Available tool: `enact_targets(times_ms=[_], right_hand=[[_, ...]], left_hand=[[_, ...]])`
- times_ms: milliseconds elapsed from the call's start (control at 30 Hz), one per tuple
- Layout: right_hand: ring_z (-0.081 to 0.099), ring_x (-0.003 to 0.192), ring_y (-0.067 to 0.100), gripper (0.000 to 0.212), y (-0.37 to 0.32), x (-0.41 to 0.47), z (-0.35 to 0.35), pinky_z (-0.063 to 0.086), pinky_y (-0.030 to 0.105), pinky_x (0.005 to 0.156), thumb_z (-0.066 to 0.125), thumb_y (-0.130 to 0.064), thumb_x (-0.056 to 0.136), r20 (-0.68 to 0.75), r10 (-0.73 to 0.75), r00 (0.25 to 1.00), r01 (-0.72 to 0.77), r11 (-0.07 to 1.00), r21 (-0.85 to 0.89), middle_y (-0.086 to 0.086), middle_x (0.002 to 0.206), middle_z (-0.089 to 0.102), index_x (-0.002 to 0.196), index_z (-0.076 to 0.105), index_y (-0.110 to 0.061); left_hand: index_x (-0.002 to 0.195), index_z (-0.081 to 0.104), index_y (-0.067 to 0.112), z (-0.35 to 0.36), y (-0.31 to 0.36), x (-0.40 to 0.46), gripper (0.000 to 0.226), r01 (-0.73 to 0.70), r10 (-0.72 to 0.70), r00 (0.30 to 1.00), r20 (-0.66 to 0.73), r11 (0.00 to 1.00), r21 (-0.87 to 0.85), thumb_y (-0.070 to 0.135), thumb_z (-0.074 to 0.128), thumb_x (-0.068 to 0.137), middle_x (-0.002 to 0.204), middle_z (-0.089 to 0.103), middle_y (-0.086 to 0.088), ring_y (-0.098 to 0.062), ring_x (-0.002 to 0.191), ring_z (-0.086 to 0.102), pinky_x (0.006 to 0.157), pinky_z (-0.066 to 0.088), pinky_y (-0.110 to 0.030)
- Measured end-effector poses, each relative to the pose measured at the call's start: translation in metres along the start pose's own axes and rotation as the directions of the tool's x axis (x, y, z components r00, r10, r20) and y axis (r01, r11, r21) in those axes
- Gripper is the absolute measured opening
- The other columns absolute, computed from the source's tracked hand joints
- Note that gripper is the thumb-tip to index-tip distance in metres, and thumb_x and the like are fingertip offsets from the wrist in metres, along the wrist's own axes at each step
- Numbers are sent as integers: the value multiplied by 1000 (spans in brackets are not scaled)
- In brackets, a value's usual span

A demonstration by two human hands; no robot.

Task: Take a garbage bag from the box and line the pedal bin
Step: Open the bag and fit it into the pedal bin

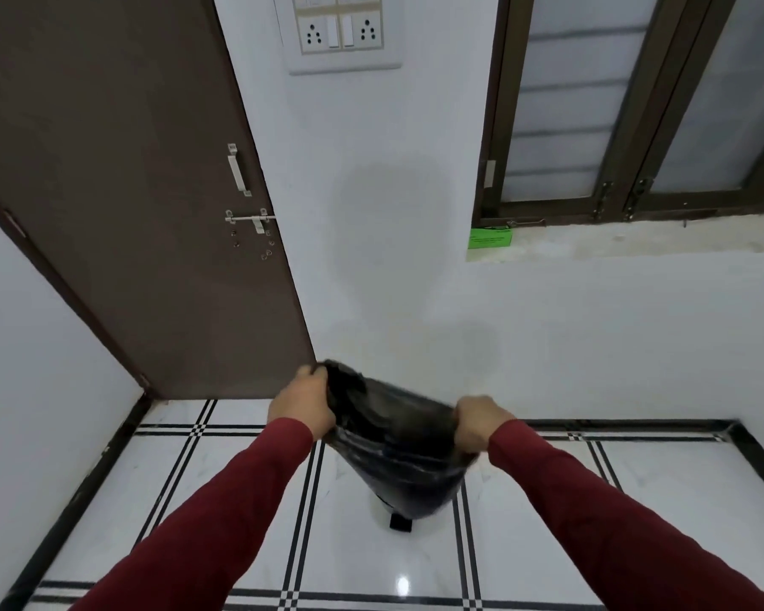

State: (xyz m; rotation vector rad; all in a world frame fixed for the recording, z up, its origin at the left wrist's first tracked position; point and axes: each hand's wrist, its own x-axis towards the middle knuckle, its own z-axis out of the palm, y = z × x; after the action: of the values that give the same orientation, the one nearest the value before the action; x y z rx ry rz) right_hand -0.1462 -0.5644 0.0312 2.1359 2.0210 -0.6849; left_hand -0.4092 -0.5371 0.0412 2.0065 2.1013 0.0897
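A black garbage bag (393,443) is stretched open between both hands, above the floor in the middle of the view. My left hand (303,403) grips its left rim and my right hand (479,423) grips its right rim. The bag hangs down over the pedal bin, of which only the black pedal (400,522) and a sliver of white body show below the bag. A green box (489,238) lies on the window ledge at the right.
A brown door (151,213) stands at the left, its edge close to my left hand. White wall lies straight ahead with a switch panel (340,28) up high. A window (636,103) sits above the ledge. The floor is white tile with black lines.
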Motion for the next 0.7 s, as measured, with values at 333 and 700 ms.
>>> enact_targets(times_ms=[333, 700], right_hand=[[63, 105, 29, 47, 10, 21, 23, 58, 41, 80, 57, -16, 83, -391, -222, 893, 191, 975, -117, 4, 142, 49, 130, 57, -21], [62, 86, 33, 44, 15, 28, -22, 54, 36, 80, 65, -10, 69, -606, 69, 792, 276, 845, 458, 4, 126, 40, 111, 52, -9]], left_hand=[[139, 52, 16, 24, -3, 1, 58, -77, 75, 997, 19, 971, 225, 18, 69, 83, 136, 50, -11, -34, 105, 67, 84, 60, -47], [140, 38, 6, 8, 17, 2, 68, 41, -84, 955, -285, 987, -155, 12, 68, 79, 140, 38, -16, -43, 83, 67, 69, 52, -44]])
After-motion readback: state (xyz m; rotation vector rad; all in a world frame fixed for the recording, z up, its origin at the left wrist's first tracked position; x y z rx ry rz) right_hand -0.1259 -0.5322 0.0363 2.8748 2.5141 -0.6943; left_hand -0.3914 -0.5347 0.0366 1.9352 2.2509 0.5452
